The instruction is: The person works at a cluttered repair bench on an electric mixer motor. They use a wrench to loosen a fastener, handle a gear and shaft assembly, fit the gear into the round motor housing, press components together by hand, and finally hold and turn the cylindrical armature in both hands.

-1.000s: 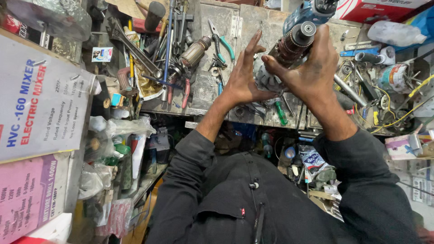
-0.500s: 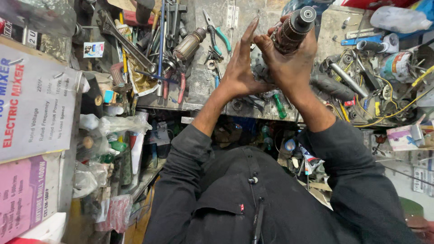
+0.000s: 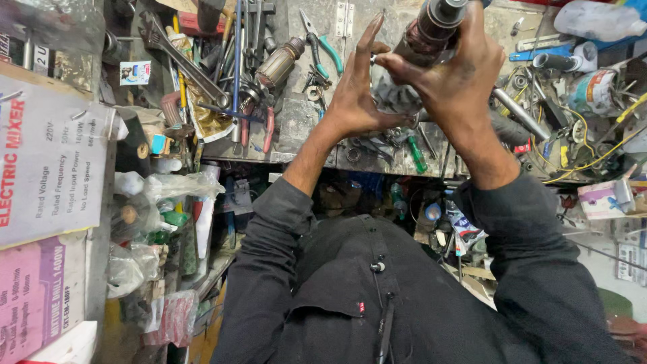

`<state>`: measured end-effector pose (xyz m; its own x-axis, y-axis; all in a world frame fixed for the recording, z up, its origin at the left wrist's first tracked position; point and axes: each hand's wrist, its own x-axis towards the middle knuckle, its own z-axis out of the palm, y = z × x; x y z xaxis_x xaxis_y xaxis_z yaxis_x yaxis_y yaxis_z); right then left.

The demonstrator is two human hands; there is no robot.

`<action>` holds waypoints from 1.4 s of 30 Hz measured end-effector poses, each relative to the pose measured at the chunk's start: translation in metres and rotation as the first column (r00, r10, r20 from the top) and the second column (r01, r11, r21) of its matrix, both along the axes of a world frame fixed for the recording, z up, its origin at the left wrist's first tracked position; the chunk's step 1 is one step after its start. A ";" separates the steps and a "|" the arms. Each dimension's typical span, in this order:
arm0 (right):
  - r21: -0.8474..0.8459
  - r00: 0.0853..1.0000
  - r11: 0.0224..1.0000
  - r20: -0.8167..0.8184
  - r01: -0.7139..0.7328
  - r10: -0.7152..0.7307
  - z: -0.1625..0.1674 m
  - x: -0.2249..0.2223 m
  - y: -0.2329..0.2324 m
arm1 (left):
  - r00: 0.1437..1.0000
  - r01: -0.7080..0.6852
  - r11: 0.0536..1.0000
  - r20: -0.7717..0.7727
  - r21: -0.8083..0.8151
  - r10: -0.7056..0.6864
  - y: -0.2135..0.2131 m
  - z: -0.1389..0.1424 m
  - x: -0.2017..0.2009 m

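Upper centre of the frame: the right hand (image 3: 453, 81) is clamped around a brown copper-wound cylindrical motor armature (image 3: 431, 25); the left hand (image 3: 357, 94), fingers splayed apart, touches its side above the cluttered grey tabletop (image 3: 296, 128).

We see our right hand (image 3: 458, 81) wrapped around a motor armature (image 3: 431, 27) with copper windings, held up over the cluttered tabletop (image 3: 296, 128). Our left hand (image 3: 357, 94) is beside it, fingers spread, fingertips touching the armature's lower end. A second armature (image 3: 276, 64), green-handled pliers (image 3: 323, 44) and a wrench (image 3: 182, 57) lie on the tabletop.
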<state>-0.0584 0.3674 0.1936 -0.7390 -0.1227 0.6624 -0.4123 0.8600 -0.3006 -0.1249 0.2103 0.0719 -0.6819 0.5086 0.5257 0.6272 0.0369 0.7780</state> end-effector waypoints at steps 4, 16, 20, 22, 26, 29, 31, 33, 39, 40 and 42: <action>0.083 0.972 0.969 0.009 0.233 -0.234 -0.010 -0.001 -0.001 | 0.997 -0.004 1.000 -0.073 0.002 0.004 0.001 -0.001 -0.001; -0.745 0.802 0.605 0.165 -0.280 0.575 -0.035 -0.033 0.025 | 0.999 0.028 1.000 0.029 -0.008 -0.028 -0.003 0.002 0.005; -0.782 0.819 0.569 0.138 -0.256 0.557 -0.048 -0.033 0.023 | 0.997 0.040 0.999 0.072 0.001 -0.040 -0.002 0.002 0.003; -0.756 0.845 0.607 0.140 -0.246 0.517 -0.051 -0.028 0.020 | 0.997 0.016 0.999 0.080 -0.030 -0.013 -0.004 0.002 0.004; -0.702 0.886 0.689 0.186 -0.183 0.425 -0.048 -0.023 0.014 | 0.999 0.014 1.000 0.048 -0.007 -0.014 -0.006 0.005 0.007; -0.693 0.897 0.700 0.183 -0.173 0.403 -0.046 -0.018 0.010 | 1.000 0.025 1.000 0.000 0.014 -0.025 -0.007 0.008 0.005; -0.706 0.892 0.682 0.165 -0.192 0.422 -0.044 -0.024 0.008 | 0.999 0.036 0.999 0.000 0.037 -0.036 -0.006 0.009 0.003; -0.750 0.874 0.638 0.182 -0.173 0.451 -0.046 -0.019 0.013 | 0.999 0.036 0.999 0.028 0.023 -0.036 -0.008 0.003 0.016; -0.766 0.875 0.591 0.078 -0.254 0.478 -0.059 -0.010 0.011 | 0.996 0.086 0.996 -0.024 0.017 -0.085 -0.010 0.000 0.008; -0.798 0.875 0.559 0.088 -0.224 0.476 -0.066 -0.005 0.009 | 0.998 0.059 0.998 -0.011 -0.006 -0.059 -0.009 -0.004 0.006; -0.845 0.891 0.506 0.087 -0.171 0.446 -0.071 -0.006 0.009 | 0.997 0.073 0.997 0.016 -0.019 -0.073 -0.001 -0.005 0.015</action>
